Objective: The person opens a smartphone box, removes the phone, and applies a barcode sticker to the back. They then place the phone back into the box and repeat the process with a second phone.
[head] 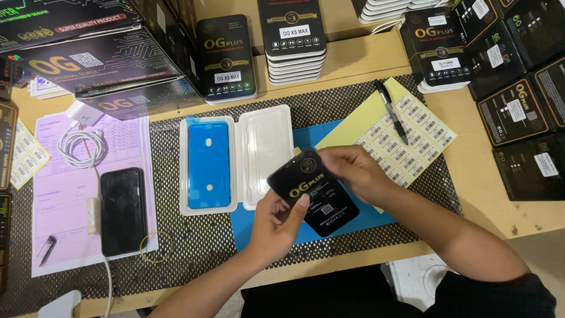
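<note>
Both hands, left hand [281, 221] and right hand [353, 171], have fingers clamped on the black box [313, 191], held above the surface's blue mat [259, 227]. A loose grip could drop it toward the open clear tray [235, 156] at ten o'clock.

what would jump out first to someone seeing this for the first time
A flat black box with gold lettering, held over the mesh mat by the left hand from below and the right hand at its top edge. Just left of it lies an open clear plastic tray holding a blue-filmed screen part. Stacks of black boxes line the far edge.
</note>
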